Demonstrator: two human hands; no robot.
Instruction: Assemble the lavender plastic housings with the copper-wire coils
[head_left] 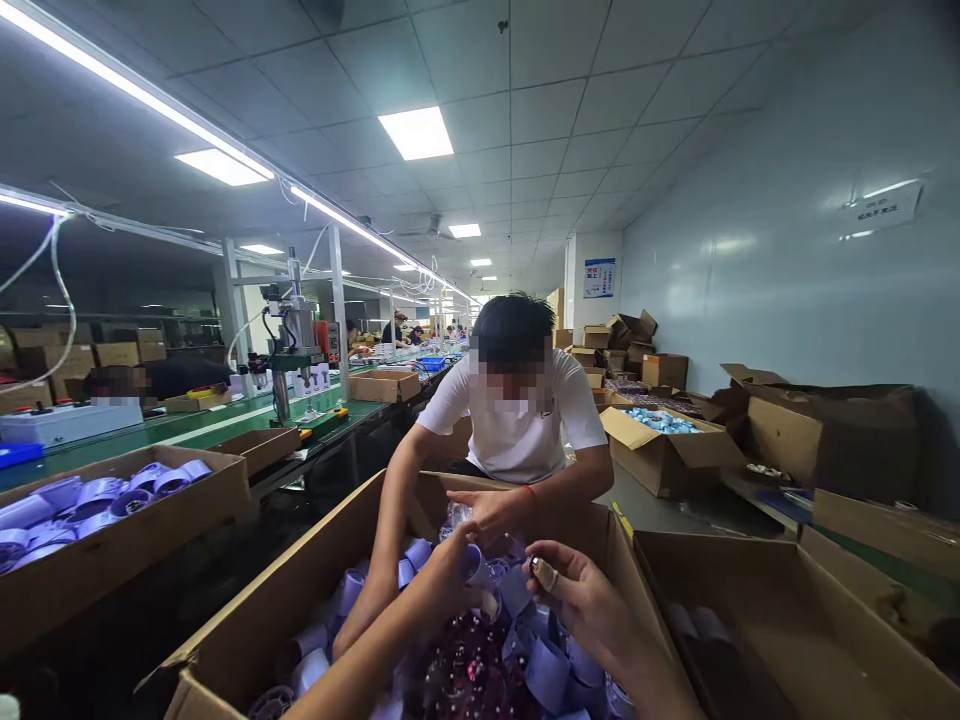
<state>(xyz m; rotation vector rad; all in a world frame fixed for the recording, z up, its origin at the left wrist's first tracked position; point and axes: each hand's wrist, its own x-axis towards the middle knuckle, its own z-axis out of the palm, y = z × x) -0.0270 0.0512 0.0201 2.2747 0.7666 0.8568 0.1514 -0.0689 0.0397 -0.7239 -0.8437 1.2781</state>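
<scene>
My left hand [448, 583] reaches over a large cardboard box [300, 592] and grips a lavender cup-shaped part [474, 565]. My right hand [581, 600] is close beside it, pinching a small shiny metallic piece [541, 573] between thumb and fingers. The box holds several lavender parts [544, 668] over a dark patterned lining. Across the box sits a person in a white T-shirt [517, 425]. One of that person's hands [489, 510] hovers just beyond mine with a clear item; the other arm reaches down into the box at the left.
A second box of lavender parts [112, 500] stands at the left, beside a green conveyor line [195, 425] with a press machine [292, 345]. An open cardboard box [787, 630] lies at the right. More cartons [664, 450] are stacked along the right wall. Other workers sit far back.
</scene>
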